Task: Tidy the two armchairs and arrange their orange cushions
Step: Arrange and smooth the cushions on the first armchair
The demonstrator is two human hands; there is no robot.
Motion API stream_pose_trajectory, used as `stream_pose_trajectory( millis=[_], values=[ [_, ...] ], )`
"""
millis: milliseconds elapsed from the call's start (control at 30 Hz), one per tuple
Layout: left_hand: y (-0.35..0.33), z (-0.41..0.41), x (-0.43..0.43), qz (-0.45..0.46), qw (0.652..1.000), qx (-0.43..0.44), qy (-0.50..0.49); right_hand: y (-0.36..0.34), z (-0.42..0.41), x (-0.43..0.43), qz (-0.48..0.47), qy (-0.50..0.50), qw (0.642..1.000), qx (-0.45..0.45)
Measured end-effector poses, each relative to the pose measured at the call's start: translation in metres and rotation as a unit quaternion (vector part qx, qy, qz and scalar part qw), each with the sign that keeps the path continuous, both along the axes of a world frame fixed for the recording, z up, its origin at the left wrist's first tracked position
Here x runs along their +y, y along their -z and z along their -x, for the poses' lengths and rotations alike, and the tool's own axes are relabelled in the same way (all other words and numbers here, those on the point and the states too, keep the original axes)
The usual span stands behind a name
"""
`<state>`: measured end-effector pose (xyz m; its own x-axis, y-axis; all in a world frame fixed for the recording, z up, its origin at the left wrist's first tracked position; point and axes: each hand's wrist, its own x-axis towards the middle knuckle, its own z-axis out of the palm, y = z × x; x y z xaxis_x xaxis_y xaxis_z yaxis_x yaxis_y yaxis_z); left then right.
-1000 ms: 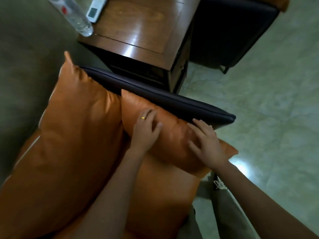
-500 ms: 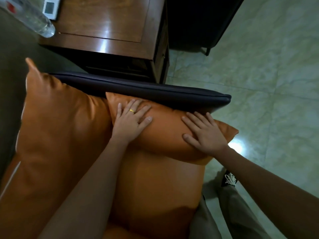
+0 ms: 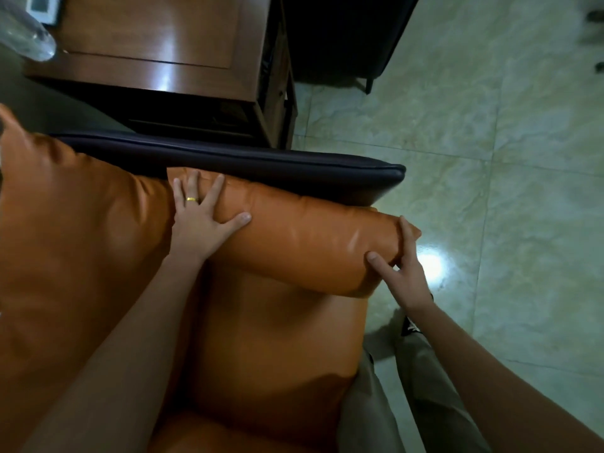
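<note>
A long orange side cushion lies along the inside of the near armchair's dark armrest. My left hand, wearing a gold ring, presses flat on its back end with fingers spread. My right hand grips the cushion's front end, thumb on top and fingers around the tip. The large orange back cushion stands at the left, and the orange seat cushion lies below. The second armchair shows as a dark shape at the top.
A brown wooden side table stands between the two armchairs, with a clear plastic bottle and a white device on it. Pale tiled floor stretches to the right. My trouser leg and shoe are beside the seat.
My right hand has slid from the cushion's top to its front end and closed around it. My left hand moved toward the back end. The view tilted further down.
</note>
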<state>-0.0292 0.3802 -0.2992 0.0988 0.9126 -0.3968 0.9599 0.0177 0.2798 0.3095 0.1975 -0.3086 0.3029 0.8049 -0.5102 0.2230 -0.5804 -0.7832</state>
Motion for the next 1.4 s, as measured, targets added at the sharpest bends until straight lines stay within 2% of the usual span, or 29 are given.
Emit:
stream_pose_trajectory(
  millis=[100,267,433,500,600,633,733,867,1000,1133,1267,1400],
  values=[
    [-0.007,-0.003,0.003,0.011,1.0,-0.017,-0.023,-0.004,0.006,0.011,-0.016,0.026,0.999,0.017],
    [-0.01,0.012,0.004,0.033,0.997,-0.04,-0.06,-0.01,-0.002,0.056,-0.072,-0.011,0.997,0.008],
    [-0.01,0.008,0.004,0.028,0.997,-0.04,-0.054,-0.006,-0.008,0.045,-0.067,-0.023,0.997,0.006],
    [-0.011,0.002,-0.001,0.003,0.999,-0.02,-0.031,-0.004,-0.006,0.038,-0.062,0.033,0.997,0.013],
    [-0.011,-0.009,-0.014,-0.06,0.997,0.016,0.053,-0.001,0.002,0.028,-0.062,0.171,0.982,0.056],
    [-0.01,-0.015,-0.02,-0.067,0.995,0.014,0.079,-0.001,0.005,0.026,-0.062,0.184,0.979,0.06],
    [-0.002,-0.043,-0.038,-0.035,0.994,-0.012,0.101,0.002,0.013,0.03,-0.056,0.148,0.984,0.088],
    [0.011,-0.066,-0.047,-0.041,0.997,-0.035,0.051,0.011,0.021,0.045,-0.057,0.148,0.984,0.075],
    [0.022,-0.041,-0.04,-0.069,0.996,-0.042,0.04,0.019,0.049,0.067,-0.078,0.147,0.982,0.083],
    [0.023,0.0,-0.024,-0.057,0.997,-0.058,0.016,0.022,0.087,0.087,-0.097,0.119,0.984,0.086],
    [0.023,-0.001,-0.023,-0.047,0.997,-0.055,0.022,0.022,0.08,0.085,-0.094,0.112,0.986,0.084],
    [0.015,-0.011,-0.025,-0.047,0.998,-0.04,0.029,0.012,0.066,0.077,-0.062,0.104,0.992,0.029]
  ],
)
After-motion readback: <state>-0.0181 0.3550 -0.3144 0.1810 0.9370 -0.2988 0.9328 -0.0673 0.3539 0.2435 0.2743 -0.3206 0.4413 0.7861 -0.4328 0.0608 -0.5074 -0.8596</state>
